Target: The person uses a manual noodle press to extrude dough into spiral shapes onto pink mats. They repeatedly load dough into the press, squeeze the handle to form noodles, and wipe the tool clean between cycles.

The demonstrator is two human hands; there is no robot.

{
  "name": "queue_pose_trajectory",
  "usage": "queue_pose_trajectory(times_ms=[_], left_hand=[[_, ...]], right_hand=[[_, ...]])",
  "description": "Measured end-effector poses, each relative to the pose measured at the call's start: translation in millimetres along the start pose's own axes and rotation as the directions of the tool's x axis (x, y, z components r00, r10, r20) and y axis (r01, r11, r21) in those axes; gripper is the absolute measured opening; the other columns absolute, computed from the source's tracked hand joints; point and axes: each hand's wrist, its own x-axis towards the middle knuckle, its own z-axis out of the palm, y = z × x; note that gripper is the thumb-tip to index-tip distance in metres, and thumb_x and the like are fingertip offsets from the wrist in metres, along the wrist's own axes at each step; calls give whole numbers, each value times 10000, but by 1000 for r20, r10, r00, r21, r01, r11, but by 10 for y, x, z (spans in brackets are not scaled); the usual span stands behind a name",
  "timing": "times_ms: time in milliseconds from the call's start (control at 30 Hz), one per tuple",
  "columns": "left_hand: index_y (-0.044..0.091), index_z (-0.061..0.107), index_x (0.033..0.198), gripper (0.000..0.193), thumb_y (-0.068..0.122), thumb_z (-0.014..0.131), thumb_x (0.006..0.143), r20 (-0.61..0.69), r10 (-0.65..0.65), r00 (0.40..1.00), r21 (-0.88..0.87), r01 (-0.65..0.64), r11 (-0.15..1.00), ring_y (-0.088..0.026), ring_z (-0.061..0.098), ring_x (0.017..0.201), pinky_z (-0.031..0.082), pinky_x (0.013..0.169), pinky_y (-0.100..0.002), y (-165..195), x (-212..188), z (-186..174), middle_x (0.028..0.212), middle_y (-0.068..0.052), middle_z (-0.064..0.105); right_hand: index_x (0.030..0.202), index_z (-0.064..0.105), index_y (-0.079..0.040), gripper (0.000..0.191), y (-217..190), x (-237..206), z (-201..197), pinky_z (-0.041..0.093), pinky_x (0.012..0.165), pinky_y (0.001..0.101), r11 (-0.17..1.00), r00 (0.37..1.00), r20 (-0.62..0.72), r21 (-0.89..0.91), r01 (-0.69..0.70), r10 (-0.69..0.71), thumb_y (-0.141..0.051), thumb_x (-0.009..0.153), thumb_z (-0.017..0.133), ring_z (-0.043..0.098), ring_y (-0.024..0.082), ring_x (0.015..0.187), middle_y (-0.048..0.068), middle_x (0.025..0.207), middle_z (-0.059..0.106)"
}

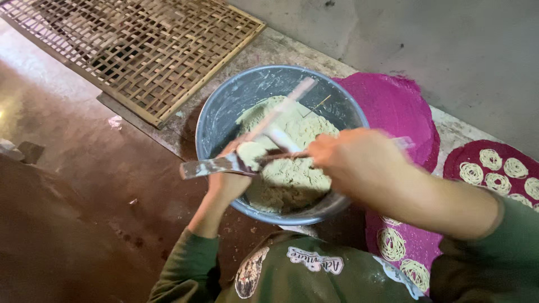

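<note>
- Head view is looking down on a person in a green sleeved top who is working over a round metal bowl (220, 120) part-filled with pale, crumbly dough (292, 168).
- Left hand (227, 179) is clenching around a flat, dough-smeared blade (205, 167) that is sticking out to the left over the bowl's near-left rim; a lump of dough (251, 152) is sitting on the blade just beside the fingers.
- Right hand (345, 157) is closing around a thin stick-like tool (281, 154) and is crossing above the dough toward the lump; the hand is blurring, so the exact grip is hard to tell.
- A long pale paddle (283, 109) is leaning in the bowl, running from the dough up toward the far rim.
- The bowl is resting on a floor (84, 168) of wet-looking brown, beside a concrete ledge.
- To the right, magenta round mats (393, 106) are lying partly under the bowl; the near and right ones are carrying coils of pale noodle strands (497, 171).
- At the far left, a woven bamboo tray (135, 50) is lying flat.
- Risk, as I judge it: the lump is sitting loose near the blade's edge, so a hard scrape from the stick could be knocking it past the rim onto the floor; the fast-moving right forearm could also be brushing the noodle coils.
</note>
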Motion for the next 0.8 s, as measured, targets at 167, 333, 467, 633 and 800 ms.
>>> queue_pose_trajectory(times_ms=[167,333,467,633,800], left_hand=[[29,662,1251,474,196,837,843,-218,146,965,-44,-160,986,-262,740,952,608,794,-368,4,9,-190,1143,-139,721],[66,637,1259,506,182,802,795,-134,75,988,-202,-101,974,-259,734,969,602,798,-355,85,-8,-15,1148,-134,725],[36,632,1302,558,138,770,771,-43,48,998,-357,-60,932,-269,724,984,588,806,-364,48,-90,185,1152,-133,725],[172,721,1197,306,188,748,893,57,-65,996,-11,65,998,-201,748,929,617,750,-335,-101,-88,-30,1261,-66,722],[68,610,1342,691,241,848,716,-51,-36,998,55,39,998,-305,719,937,591,786,-416,-10,-34,-284,1116,-130,703]], right_hand=[[1008,661,-127,169,167,-51,-200,552,503,441,989,953,-302,145,31,14,-121,843,627,703,290,659,73,858,675],[932,671,-128,122,-153,343,-47,562,540,445,978,932,-355,157,138,-75,-103,829,612,713,310,675,94,829,691],[898,659,-40,139,-479,504,57,570,566,392,969,915,-318,-81,234,-248,-155,821,647,709,278,658,125,796,688],[895,659,-67,114,-55,219,30,560,521,388,981,913,-368,17,196,-176,-72,781,663,692,246,623,100,808,674],[943,672,-103,166,149,64,-129,539,480,417,982,895,-422,51,181,-143,-84,778,663,697,281,643,86,782,659]])
